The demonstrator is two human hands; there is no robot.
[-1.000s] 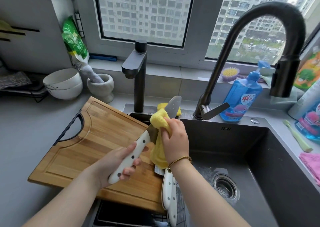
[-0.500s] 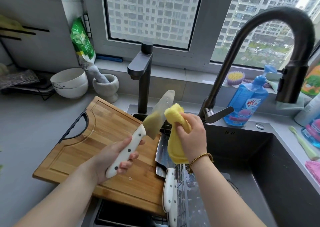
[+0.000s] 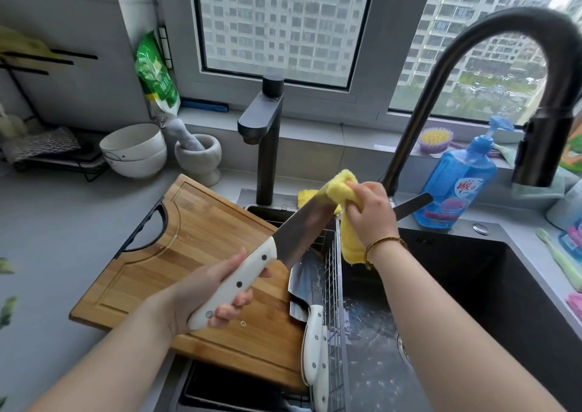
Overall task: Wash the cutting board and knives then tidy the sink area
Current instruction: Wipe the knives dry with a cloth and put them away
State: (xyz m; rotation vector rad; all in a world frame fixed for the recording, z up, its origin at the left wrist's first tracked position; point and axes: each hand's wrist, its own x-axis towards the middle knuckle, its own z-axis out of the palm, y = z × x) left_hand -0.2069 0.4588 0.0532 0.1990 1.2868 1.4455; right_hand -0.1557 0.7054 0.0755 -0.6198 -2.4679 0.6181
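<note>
Voice 1: Cloth's back on the steel! 0.5 seconds ago the right hand [image 3: 368, 214] held it clear. Now it's folded over the far end of the knife [image 3: 302, 225], which has swung flatter and points right, over the sink [image 3: 491, 285].

Voice 2: And the left hand [image 3: 220, 288] is clamped round the white handle, while the right pinches the yellow cloth [image 3: 340, 184] round the blade. That's my worry: 1 slip along the edge and it could go through the cloth into the fingers.

Voice 1: Handle's probably wet too. And look at the cutting board [image 3: 189, 254], part on the counter, part over the sink. An elbow knock could tip it onto the other knives [image 3: 315, 345] in the wire rack [image 3: 333, 285].

Voice 2: Which way does the edge face?

Voice 1: Can't tell. The tip's buried in the cloth, and the fingertips too. The right forearm cuts off the drain. Down in the rack I count 2 white handles, maybe more.
</note>
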